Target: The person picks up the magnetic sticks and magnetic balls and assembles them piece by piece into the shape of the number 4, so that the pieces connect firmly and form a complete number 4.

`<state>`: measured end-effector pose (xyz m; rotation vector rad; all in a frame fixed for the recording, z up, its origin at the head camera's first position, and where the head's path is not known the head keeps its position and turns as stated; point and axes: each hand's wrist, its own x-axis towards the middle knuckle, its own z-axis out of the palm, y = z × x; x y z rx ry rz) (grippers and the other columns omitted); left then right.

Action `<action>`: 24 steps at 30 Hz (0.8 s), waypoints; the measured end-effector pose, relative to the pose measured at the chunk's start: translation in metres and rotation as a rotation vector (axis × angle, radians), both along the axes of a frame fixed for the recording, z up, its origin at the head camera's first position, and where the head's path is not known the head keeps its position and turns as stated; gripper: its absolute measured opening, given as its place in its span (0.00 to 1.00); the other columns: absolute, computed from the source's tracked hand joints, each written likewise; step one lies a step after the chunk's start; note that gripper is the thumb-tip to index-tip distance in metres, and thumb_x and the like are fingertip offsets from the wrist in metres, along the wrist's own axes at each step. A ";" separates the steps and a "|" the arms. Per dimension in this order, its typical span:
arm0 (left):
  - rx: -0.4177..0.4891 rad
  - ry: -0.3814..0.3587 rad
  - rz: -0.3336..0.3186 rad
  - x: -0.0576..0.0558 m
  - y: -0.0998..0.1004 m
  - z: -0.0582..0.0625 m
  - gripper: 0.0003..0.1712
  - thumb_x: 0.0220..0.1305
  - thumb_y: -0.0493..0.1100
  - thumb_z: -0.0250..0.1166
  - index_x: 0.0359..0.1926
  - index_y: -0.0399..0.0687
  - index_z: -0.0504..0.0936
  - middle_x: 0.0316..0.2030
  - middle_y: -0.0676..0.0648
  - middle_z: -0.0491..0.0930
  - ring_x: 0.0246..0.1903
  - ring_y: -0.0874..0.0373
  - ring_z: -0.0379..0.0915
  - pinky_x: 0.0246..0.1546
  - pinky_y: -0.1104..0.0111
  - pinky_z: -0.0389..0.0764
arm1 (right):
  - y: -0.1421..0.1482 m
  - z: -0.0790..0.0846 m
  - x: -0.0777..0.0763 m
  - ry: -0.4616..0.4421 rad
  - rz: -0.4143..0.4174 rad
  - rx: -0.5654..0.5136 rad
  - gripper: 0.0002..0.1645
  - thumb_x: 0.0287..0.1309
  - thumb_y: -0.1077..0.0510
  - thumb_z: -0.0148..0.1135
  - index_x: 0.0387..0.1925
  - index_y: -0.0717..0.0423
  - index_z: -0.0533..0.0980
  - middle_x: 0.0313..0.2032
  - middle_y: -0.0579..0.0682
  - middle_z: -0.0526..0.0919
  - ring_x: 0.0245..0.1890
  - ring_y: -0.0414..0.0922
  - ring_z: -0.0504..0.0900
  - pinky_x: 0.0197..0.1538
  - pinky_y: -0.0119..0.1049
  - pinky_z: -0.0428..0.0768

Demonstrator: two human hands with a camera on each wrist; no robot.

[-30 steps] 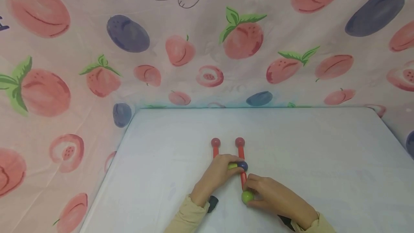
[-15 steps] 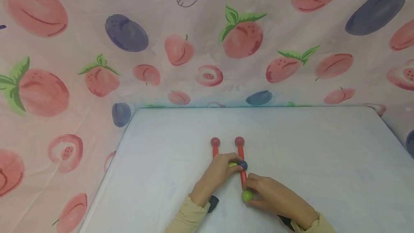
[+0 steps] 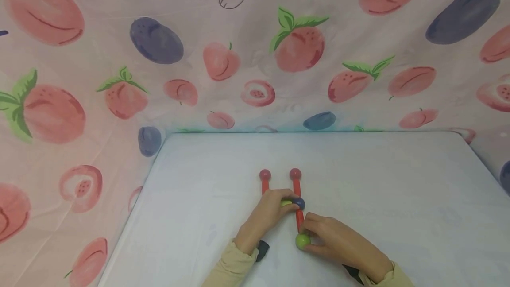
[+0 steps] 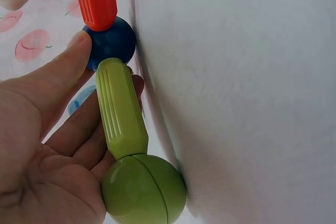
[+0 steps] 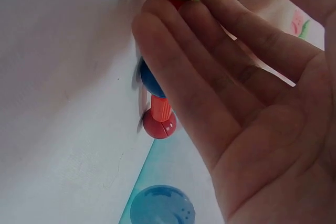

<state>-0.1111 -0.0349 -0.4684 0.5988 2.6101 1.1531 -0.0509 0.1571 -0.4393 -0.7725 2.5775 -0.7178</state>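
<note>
My left hand (image 3: 275,205) pinches a blue ball (image 4: 116,43) between thumb and fingers. A ribbed yellow-green rod (image 4: 122,111) joins that ball to a green ball (image 4: 144,190) by the palm, hidden under the hand in the head view. Red rods (image 3: 299,220) meet the blue ball from front and back. The back one ends in a red ball (image 3: 295,174). With its fingertips my right hand (image 3: 330,236) holds another green ball (image 3: 303,241) at the front red rod's near end. A second red ball (image 3: 264,175) tops a red rod (image 3: 265,186) running under my left hand.
The pieces lie on a white table (image 3: 378,176). A curtain printed with fruit (image 3: 255,48) hangs along its back and left sides. Dark wrist straps (image 3: 262,250) show at the sleeve cuffs.
The green ball in my right fingers has shifted slightly left, and the front red rod with it. My left hand stays on the blue ball.
</note>
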 end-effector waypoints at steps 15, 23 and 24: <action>-0.050 0.029 -0.020 0.003 0.000 0.001 0.17 0.60 0.45 0.72 0.51 0.53 0.86 0.45 0.56 0.86 0.49 0.64 0.79 0.57 0.69 0.78 | 0.003 -0.001 0.000 0.053 0.012 0.013 0.14 0.51 0.51 0.76 0.40 0.47 0.83 0.34 0.34 0.77 0.32 0.30 0.73 0.42 0.28 0.82; -0.055 0.074 -0.032 0.004 -0.004 0.011 0.17 0.61 0.45 0.72 0.51 0.53 0.85 0.46 0.55 0.86 0.50 0.63 0.80 0.56 0.70 0.78 | 0.004 0.006 -0.003 0.080 0.026 0.007 0.13 0.53 0.51 0.74 0.40 0.47 0.83 0.37 0.36 0.79 0.33 0.31 0.72 0.42 0.31 0.81; -0.060 0.085 -0.034 0.004 -0.005 0.013 0.17 0.61 0.45 0.71 0.51 0.52 0.85 0.47 0.54 0.86 0.50 0.63 0.80 0.55 0.71 0.79 | 0.005 0.007 -0.003 0.085 0.023 0.010 0.14 0.53 0.51 0.74 0.41 0.47 0.83 0.38 0.36 0.79 0.34 0.31 0.73 0.42 0.31 0.81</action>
